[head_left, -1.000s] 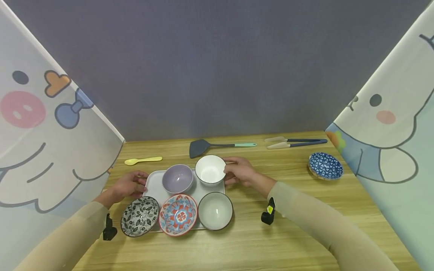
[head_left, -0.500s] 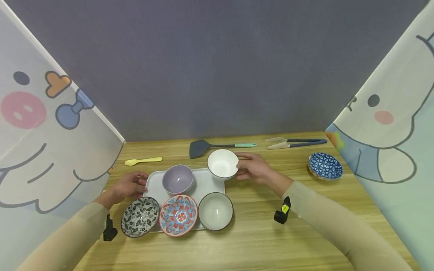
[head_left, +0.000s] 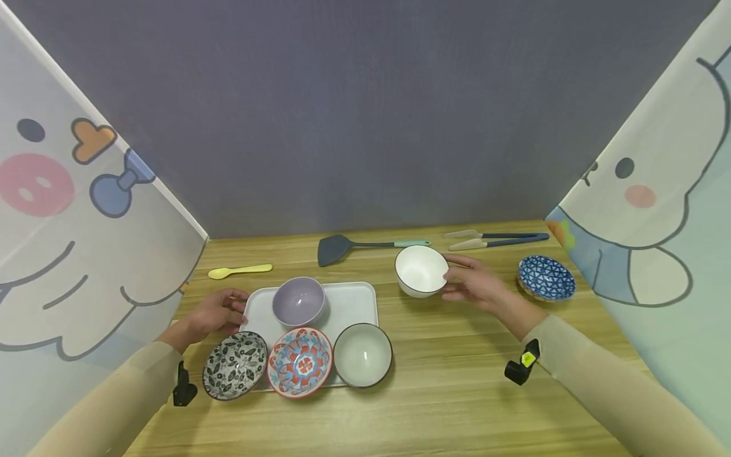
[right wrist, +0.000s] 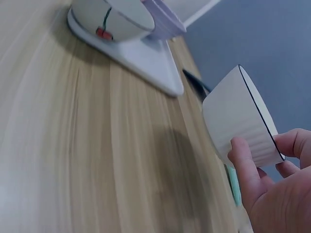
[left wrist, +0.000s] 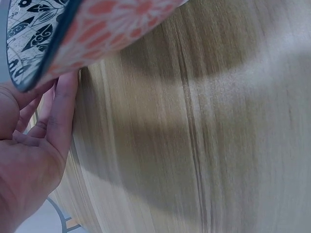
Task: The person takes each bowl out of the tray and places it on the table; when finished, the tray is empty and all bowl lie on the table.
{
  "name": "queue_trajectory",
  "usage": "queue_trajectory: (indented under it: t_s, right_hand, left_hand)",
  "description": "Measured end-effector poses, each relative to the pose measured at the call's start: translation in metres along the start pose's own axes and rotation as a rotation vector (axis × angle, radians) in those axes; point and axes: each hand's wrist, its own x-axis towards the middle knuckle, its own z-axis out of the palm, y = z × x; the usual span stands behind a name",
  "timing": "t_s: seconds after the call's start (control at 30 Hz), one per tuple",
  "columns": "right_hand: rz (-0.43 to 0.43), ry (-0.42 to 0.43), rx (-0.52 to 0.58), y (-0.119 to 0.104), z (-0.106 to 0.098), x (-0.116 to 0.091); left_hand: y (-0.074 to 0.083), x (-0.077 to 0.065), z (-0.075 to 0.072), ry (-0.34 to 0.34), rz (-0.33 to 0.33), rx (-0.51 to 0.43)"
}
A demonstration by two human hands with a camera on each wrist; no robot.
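My right hand (head_left: 476, 284) pinches the rim of a white bowl (head_left: 420, 270) with a thin dark edge. In the right wrist view the thumb is at the rim, fingers lie on the outer wall, and the white bowl (right wrist: 238, 119) hangs tilted above the wood. My left hand (head_left: 216, 312) rests its relaxed fingers at the left edge of a white tray (head_left: 354, 301); whether they grasp it cannot be told. On the tray are a purple bowl (head_left: 299, 303), a red-and-blue patterned bowl (head_left: 299, 363) and a grey-white bowl (head_left: 362, 355). A black-and-white floral bowl (head_left: 235, 366) overlaps the tray's front left corner.
A blue patterned bowl (head_left: 546, 278) stands at the right. Along the back lie a yellow spoon (head_left: 240, 271), a spatula (head_left: 337, 250) with a mint handle and dark blue tongs (head_left: 508, 241). A grey wall (head_left: 365, 127) rises behind the wooden table (head_left: 445, 393).
My right hand has carried the white bowl rightward, off from above the tray's back right corner to over the bare wood. My left hand has stayed at the tray.
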Motion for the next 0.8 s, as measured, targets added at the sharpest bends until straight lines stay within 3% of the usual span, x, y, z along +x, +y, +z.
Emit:
queue_trajectory:
  t_s: [0.47, 0.8]
  right_hand:
    - [-0.017, 0.153, -0.004, 0.02, -0.062, -0.021]
    - [-0.022, 0.191, -0.004, 0.029, -0.082, -0.028]
  left_hand:
    - [0.0, 0.0, 0.001, -0.01, 0.018, -0.01]
    - [0.0, -0.001, 0.003, 0.01, 0.001, 0.007]
